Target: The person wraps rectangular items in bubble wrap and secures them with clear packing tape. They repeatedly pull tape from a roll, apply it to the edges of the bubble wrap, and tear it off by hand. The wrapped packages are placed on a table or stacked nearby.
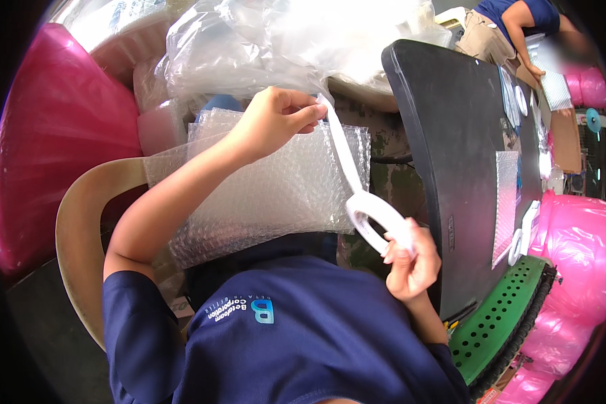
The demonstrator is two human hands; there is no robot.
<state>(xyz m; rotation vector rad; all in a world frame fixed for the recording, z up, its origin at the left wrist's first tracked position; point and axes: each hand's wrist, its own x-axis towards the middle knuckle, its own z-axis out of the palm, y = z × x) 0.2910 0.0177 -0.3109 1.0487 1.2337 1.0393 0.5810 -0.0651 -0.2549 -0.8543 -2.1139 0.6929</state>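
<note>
My left hand (279,124) is closed, pinching the loose end of a white tape strip (344,156) between thumb and fingers. The strip runs down, stretched fairly straight, to a roll of white tape (385,213). My right hand (414,266) grips that roll by its lower right rim. Beneath the strip and my left forearm lies a stack of clear bubble wrap sheets (269,188), just in front of my body. The strip hangs above the stack's right part.
A black table (464,182) stands at right, with a bubble wrap piece (506,202) and more tape rolls on it. Curved chair part (77,222), pink wrapped bundles (67,148), clear plastic bags (242,47) and a green perforated board (495,316) surround me. A co-worker's arm (522,37) shows far right.
</note>
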